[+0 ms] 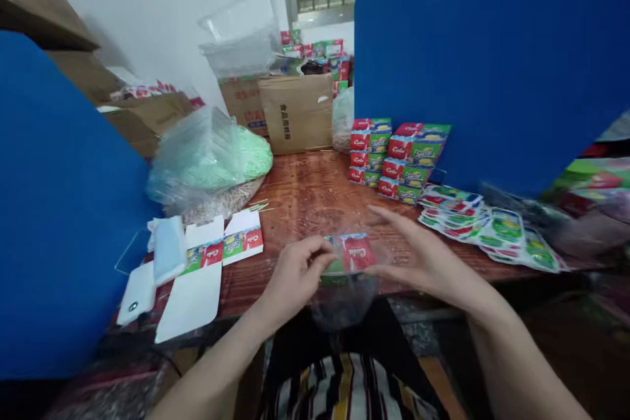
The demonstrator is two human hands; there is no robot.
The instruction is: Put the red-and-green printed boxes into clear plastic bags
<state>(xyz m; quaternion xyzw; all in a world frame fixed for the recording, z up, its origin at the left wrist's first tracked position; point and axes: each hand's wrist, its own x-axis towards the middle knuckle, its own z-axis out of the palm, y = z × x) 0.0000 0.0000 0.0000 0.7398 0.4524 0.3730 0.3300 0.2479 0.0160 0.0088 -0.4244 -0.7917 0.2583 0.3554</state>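
A small red and green printed box (pixel 350 253) sits inside a clear plastic bag (pixel 344 298) just above the near edge of the wooden table (pixel 310 193). My left hand (pixel 295 274) pinches the box's left end through the bag. On the box's right side is my right hand (pixel 418 256), fingers stretched out, fingertips at the bag's edge. The bag's lower part hangs below the table edge.
Flat unfolded box blanks (pixel 216 249) and a white device (pixel 138 292) lie at the left. Finished boxes (pixel 394 157) are stacked at the back right beside loose printed packets (pixel 487 226). Bags of green material (pixel 211 157), cardboard cartons (pixel 295 111) and blue partitions (pixel 492 59) surround the table.
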